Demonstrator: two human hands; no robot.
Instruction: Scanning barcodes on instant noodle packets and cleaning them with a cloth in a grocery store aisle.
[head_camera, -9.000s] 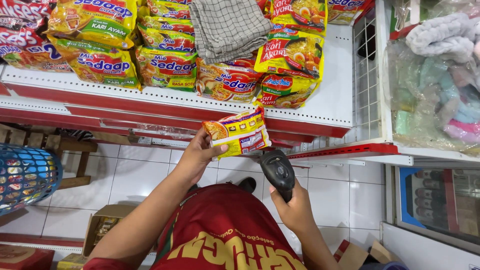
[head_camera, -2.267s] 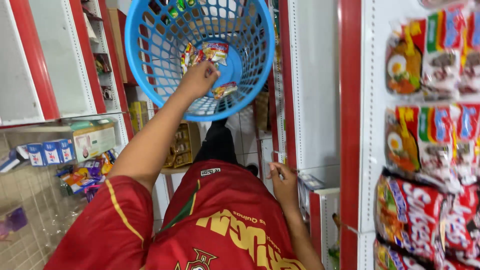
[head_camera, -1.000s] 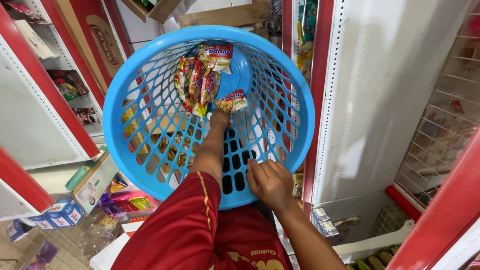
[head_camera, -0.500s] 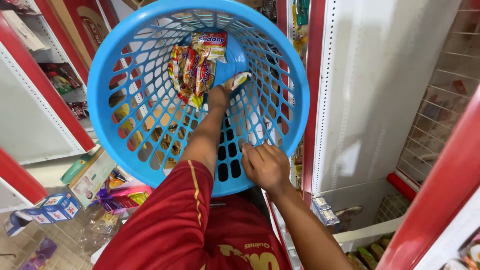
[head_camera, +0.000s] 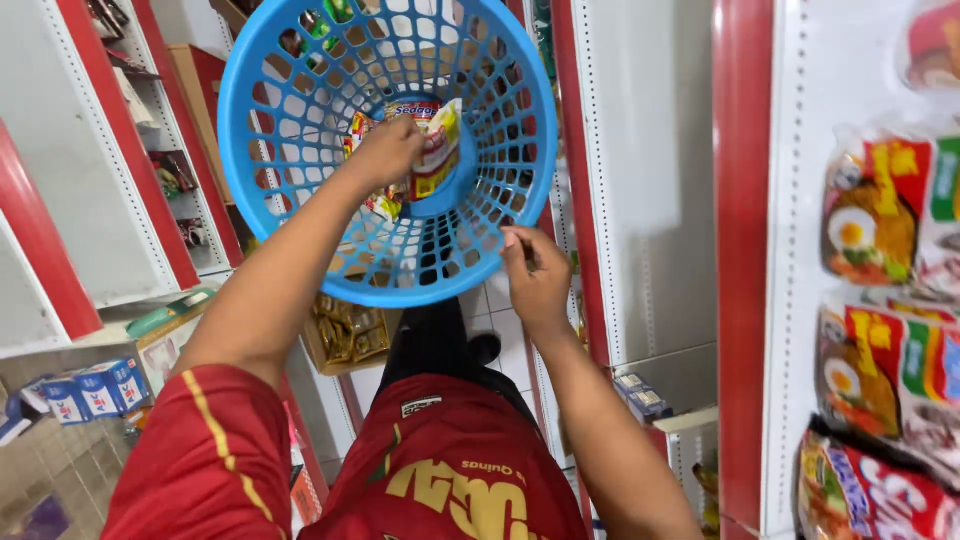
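Observation:
A round blue plastic basket (head_camera: 300, 110) fills the upper middle of the head view, with several yellow-and-red noodle packets lying in its bottom. My left hand (head_camera: 385, 150) reaches deep inside it and is closed on one noodle packet (head_camera: 435, 150). My right hand (head_camera: 535, 275) sits at the basket's near rim on the right, fingers curled around a small dark object that is mostly hidden. I wear red clothing with gold print.
White store shelves with red uprights stand on both sides. More noodle packets (head_camera: 880, 320) hang on the right shelf. Small blue-and-white boxes (head_camera: 95, 385) sit low on the left. A cardboard box of goods (head_camera: 345, 335) rests on the tiled floor under the basket.
The view swung from the noodle shelf to the basket. My left hand carried a packet into the basket and over the last second lifted one packet there; my right hand stayed by the rim.

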